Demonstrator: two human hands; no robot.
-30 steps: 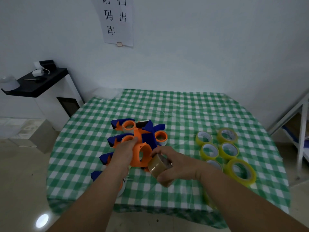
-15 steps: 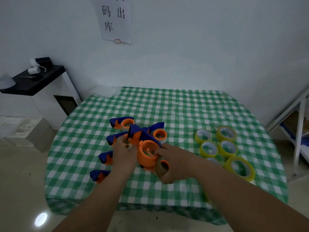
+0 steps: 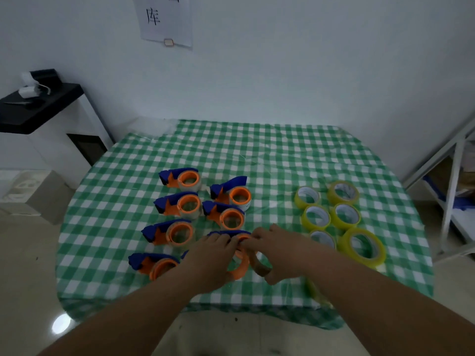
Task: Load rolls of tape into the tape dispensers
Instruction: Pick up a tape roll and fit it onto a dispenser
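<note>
Your left hand grips the orange-and-blue plastic tape dispenser at lower centre. Your right hand grips the brown tape roll touching it.

Orange-and-blue tape dispenser at the counter's near edge under both hands, brown tape roll on edge touching its right side, 6 more dispensers left and behind, yellow tape rolls flat at right
</note>
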